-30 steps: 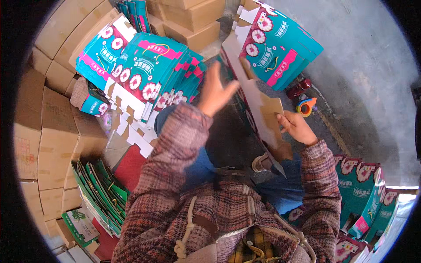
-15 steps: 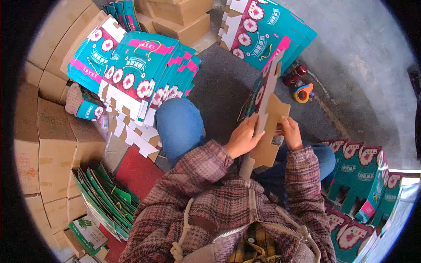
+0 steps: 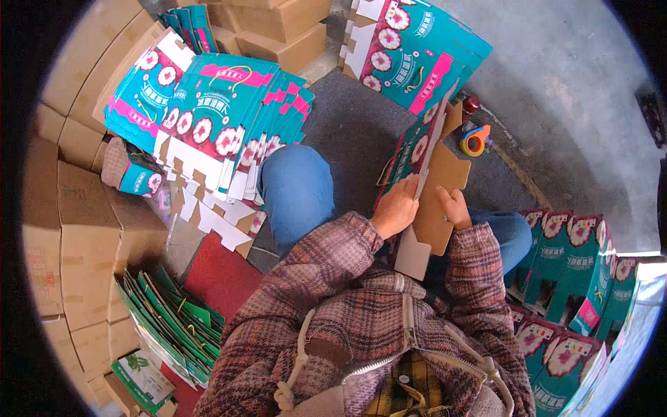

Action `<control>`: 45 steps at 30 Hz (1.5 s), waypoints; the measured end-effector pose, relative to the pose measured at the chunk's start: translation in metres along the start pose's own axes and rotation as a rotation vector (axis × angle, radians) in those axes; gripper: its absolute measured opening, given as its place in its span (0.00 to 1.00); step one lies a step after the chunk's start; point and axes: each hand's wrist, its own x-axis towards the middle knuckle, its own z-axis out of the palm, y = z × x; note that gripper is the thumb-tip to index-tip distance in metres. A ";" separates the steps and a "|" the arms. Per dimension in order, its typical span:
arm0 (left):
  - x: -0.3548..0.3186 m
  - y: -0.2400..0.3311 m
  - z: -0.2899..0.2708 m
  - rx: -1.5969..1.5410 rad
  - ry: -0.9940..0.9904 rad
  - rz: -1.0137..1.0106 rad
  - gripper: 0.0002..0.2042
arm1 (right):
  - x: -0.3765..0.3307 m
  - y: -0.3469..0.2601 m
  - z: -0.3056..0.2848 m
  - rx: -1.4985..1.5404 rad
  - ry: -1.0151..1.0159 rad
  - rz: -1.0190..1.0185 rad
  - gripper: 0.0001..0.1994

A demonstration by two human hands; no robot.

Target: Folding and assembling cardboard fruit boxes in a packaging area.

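Over my lap stands a partly folded teal and maroon carton (image 3: 419,147), tilted, with its bare brown inner flap (image 3: 440,182) facing right. My left hand (image 3: 397,208) is closed on the carton's upper edge, fingers bent over the board. On the other side, my right hand (image 3: 453,208) grips the brown flap, its thumb laid on the board and its other fingers hidden behind it. A pale end flap (image 3: 413,256) sticks out toward me below my left hand.
Flat teal cartons (image 3: 222,104) lie stacked ahead on the left; more cartons (image 3: 417,52) lie at the far right. A tape dispenser (image 3: 475,141) rests on the floor. Folded teal boxes (image 3: 577,257) stand at right. Green bags (image 3: 170,320) and brown boxes (image 3: 87,236) line the left.
The carton has turned so that its brown inside and flaps show more widely. My left hand has moved slightly right, and my right hand's thumb now lies on the flap.
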 end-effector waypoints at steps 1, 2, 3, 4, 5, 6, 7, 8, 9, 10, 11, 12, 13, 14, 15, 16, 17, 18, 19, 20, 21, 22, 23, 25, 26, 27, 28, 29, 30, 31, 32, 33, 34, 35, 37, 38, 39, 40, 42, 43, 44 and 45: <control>0.001 0.003 -0.003 -0.006 -0.010 0.011 0.19 | -0.002 -0.003 0.000 -0.023 0.019 -0.033 0.15; 0.003 0.004 -0.007 -0.029 -0.047 -0.021 0.18 | -0.003 -0.006 -0.003 -0.022 0.037 -0.028 0.15; 0.004 0.006 -0.010 -0.052 -0.087 -0.051 0.17 | -0.005 -0.010 -0.008 -0.108 -0.013 -0.034 0.16; 0.002 0.006 -0.009 -0.101 -0.038 -0.036 0.16 | -0.009 -0.014 -0.011 -0.195 -0.067 -0.035 0.17; 0.000 0.007 -0.008 -0.110 -0.054 -0.027 0.16 | -0.014 -0.017 -0.013 -0.194 -0.049 -0.024 0.17; -0.003 0.007 -0.007 -0.115 -0.053 -0.031 0.16 | -0.020 -0.020 -0.014 -0.229 -0.024 -0.022 0.17; -0.002 0.010 -0.007 -0.118 -0.047 -0.034 0.15 | -0.023 -0.022 -0.016 -0.263 -0.002 -0.024 0.16; -0.001 0.010 -0.004 -0.165 -0.004 -0.006 0.15 | -0.026 -0.023 -0.023 -0.260 0.011 -0.015 0.16; 0.000 0.011 -0.002 -0.170 -0.018 -0.001 0.15 | -0.029 -0.021 -0.033 -0.209 0.033 -0.009 0.16; 0.004 0.014 -0.001 -0.170 -0.046 -0.008 0.15 | -0.030 -0.019 -0.044 -0.159 0.060 -0.003 0.16; 0.007 0.016 0.000 -0.170 -0.074 -0.016 0.15 | -0.030 -0.012 -0.053 -0.156 0.076 0.007 0.16; 0.008 0.014 0.006 -0.154 -0.042 0.020 0.15 | -0.030 -0.002 -0.061 -0.070 0.128 -0.037 0.16; 0.010 0.016 0.008 -0.160 -0.059 0.023 0.15 | -0.031 0.001 -0.068 0.015 0.179 -0.077 0.16; 0.012 0.016 0.011 -0.139 -0.069 0.047 0.16 | -0.034 -0.001 -0.082 -0.071 0.143 -0.011 0.15; 0.014 0.016 0.014 -0.119 -0.081 0.070 0.16 | -0.033 0.007 -0.092 -0.066 0.158 0.005 0.15; 0.017 0.018 0.016 -0.093 -0.168 0.039 0.18 | -0.033 0.012 -0.102 -0.082 0.167 0.020 0.15; 0.020 0.019 0.021 -0.100 -0.194 0.045 0.18 | -0.033 0.018 -0.109 -0.098 0.177 0.037 0.14; 0.023 0.020 0.026 -0.094 -0.172 0.080 0.18 | -0.034 0.023 -0.120 -0.096 0.176 0.099 0.15; 0.024 0.019 0.029 -0.081 -0.149 0.108 0.18 | -0.038 0.012 -0.117 -0.083 0.185 0.121 0.15; 0.025 0.021 0.031 -0.111 -0.165 0.088 0.17 | -0.042 -0.005 -0.110 -0.024 0.238 0.087 0.15; 0.027 0.024 0.033 -0.116 -0.199 0.093 0.17 | -0.046 -0.009 -0.108 0.035 0.298 0.055 0.15; 0.031 0.029 0.037 -0.127 -0.187 0.089 0.18 | -0.047 0.005 -0.115 0.039 0.328 0.079 0.15; 0.034 0.032 0.041 -0.137 -0.175 0.085 0.19 | -0.044 0.022 -0.122 0.054 0.339 0.117 0.15; 0.040 0.026 0.045 -0.205 -0.198 0.069 0.19 | -0.047 0.037 -0.125 0.076 0.358 0.175 0.15; 0.042 0.022 0.046 -0.222 -0.245 0.001 0.19 | -0.047 0.022 -0.118 0.106 0.392 0.190 0.15; 0.044 0.018 0.048 -0.238 -0.289 -0.069 0.19 | -0.045 0.015 -0.114 0.135 0.425 0.203 0.15; 0.043 0.015 0.053 -0.372 -0.247 -0.077 0.19 | -0.045 0.017 -0.117 0.259 0.404 0.182 0.14; 0.036 0.007 0.057 -0.375 -0.251 -0.084 0.19 | -0.045 0.013 -0.118 0.257 0.403 0.190 0.14; 0.026 -0.003 0.064 -0.535 -0.153 -0.196 0.19 | -0.046 0.007 -0.122 0.258 0.398 0.206 0.14; 0.016 -0.011 0.072 -0.699 -0.054 -0.307 0.19 | -0.046 0.000 -0.127 0.253 0.399 0.221 0.13; 0.004 -0.018 0.080 -0.701 -0.075 -0.463 0.18 | -0.046 -0.002 -0.132 0.249 0.400 0.230 0.13; -0.018 -0.045 0.097 -0.416 -0.186 -0.533 0.17 | -0.040 -0.009 -0.131 0.282 0.438 0.201 0.13; -0.027 -0.042 0.098 -0.100 -0.466 -0.427 0.21 | -0.039 -0.011 -0.139 0.307 0.499 0.182 0.12; -0.029 -0.035 0.100 -0.039 -0.889 -0.509 0.26 | -0.037 -0.014 -0.147 0.299 0.499 0.191 0.12; -0.077 -0.058 0.121 -0.118 -1.082 -0.193 0.23 | -0.028 -0.022 -0.159 0.285 0.552 0.257 0.11; -0.093 -0.079 0.137 -0.315 -1.164 -0.291 0.22 | -0.021 -0.028 -0.165 0.314 0.477 0.272 0.11; -0.110 -0.096 0.151 -0.516 -1.242 -0.393 0.21 | -0.017 -0.034 -0.167 0.312 0.470 0.287 0.11; -0.130 -0.109 0.168 -0.517 -1.238 -0.420 0.21 | -0.011 -0.040 -0.163 0.268 0.495 0.222 0.11; -0.155 -0.117 0.203 -0.504 -1.380 -1.121 0.19 | -0.003 -0.046 -0.167 0.263 0.520 0.200 0.11; -0.157 -0.121 0.206 -0.506 -1.389 -1.131 0.19 | -0.001 -0.043 -0.170 0.263 0.520 0.214 0.11; -0.158 -0.127 0.208 -0.374 -1.438 -0.527 0.18 | 0.002 -0.040 -0.171 0.309 0.547 0.237 0.11; -0.160 -0.133 0.207 -0.232 -1.401 0.070 0.18 | 0.005 -0.040 -0.170 0.357 0.572 0.258 0.11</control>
